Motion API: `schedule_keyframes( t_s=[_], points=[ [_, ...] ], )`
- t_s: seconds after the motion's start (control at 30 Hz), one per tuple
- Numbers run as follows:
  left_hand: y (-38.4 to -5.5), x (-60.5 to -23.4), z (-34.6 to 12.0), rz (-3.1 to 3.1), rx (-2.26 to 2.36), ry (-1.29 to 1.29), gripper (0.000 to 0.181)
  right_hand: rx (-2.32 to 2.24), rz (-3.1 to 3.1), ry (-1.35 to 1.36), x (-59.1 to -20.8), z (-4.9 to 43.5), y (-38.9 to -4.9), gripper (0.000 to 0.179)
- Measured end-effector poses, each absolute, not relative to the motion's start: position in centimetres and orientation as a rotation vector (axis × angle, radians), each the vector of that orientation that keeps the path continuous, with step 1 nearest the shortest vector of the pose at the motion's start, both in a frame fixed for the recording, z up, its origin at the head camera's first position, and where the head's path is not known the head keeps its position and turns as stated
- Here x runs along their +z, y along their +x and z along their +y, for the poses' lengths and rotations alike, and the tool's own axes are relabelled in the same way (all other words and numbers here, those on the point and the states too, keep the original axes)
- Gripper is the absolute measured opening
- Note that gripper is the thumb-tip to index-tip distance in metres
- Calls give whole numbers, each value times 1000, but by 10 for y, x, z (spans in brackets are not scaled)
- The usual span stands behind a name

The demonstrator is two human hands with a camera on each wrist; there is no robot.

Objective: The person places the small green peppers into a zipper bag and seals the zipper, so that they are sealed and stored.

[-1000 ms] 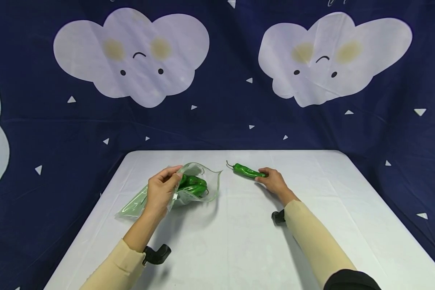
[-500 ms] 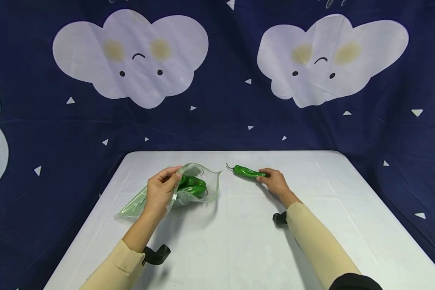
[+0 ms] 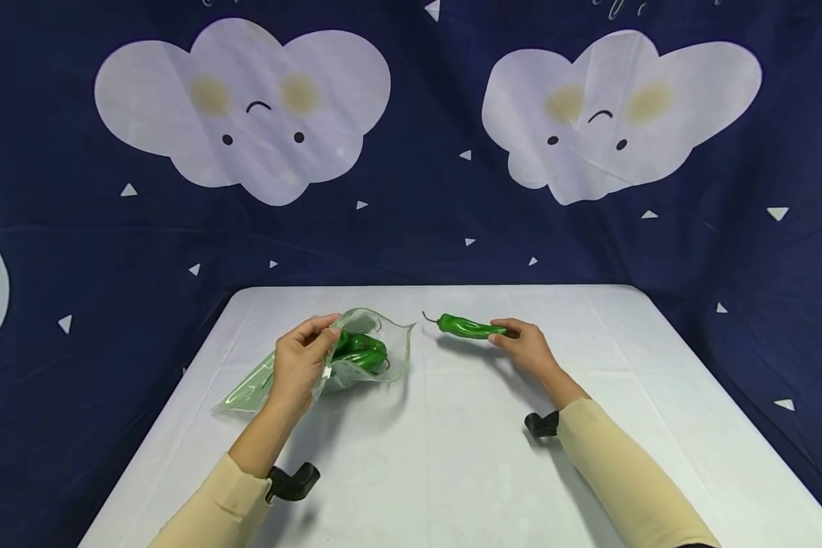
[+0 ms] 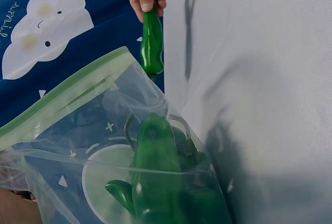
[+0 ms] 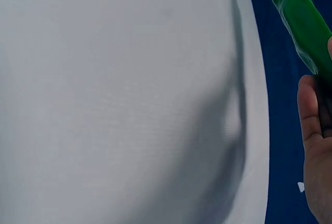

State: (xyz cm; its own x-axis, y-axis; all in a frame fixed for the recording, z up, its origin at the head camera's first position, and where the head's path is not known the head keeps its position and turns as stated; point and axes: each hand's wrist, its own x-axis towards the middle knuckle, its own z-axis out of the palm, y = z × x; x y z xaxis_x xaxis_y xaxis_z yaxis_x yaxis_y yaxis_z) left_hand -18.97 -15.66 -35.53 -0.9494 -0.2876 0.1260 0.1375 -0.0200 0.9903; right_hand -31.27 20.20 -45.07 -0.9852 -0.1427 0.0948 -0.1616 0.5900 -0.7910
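Observation:
My left hand [image 3: 301,358] pinches the rim of a clear, green-tinted zip bag [image 3: 250,387], its mouth gaping toward the right. Inside lie several green peppers [image 4: 155,182], seen through the plastic in the left wrist view. My right hand [image 3: 526,346] holds a long green chili pepper [image 3: 467,327] by its tip end, between thumb and fingers. The pepper's thin curved stem points left, toward the bag's mouth, with a gap between them. In the right wrist view this pepper [image 5: 301,24] shows at the top right, and only part of the hand is in frame.
Both hands are over a table with a white cloth [image 3: 452,457]. A dark blue curtain [image 3: 425,251] with white clouds and small triangles hangs behind the table's far edge. Black wrist cameras, one a dark mount [image 3: 294,482] at the left cuff, jut out below both wrists.
The right hand has shifted slightly right and raised the chili pepper, whose shadow now lies apart below it. The left hand and the bag have stayed nearly still.

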Motion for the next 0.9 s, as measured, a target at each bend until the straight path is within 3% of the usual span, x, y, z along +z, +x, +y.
schedule_keyframes(
  t_s=[0.9],
  points=[
    [-191, -360, -156, -1959, -2037, 96, 24, 1725, -2589, 365, -417, 202, -253, 45]
  ],
)
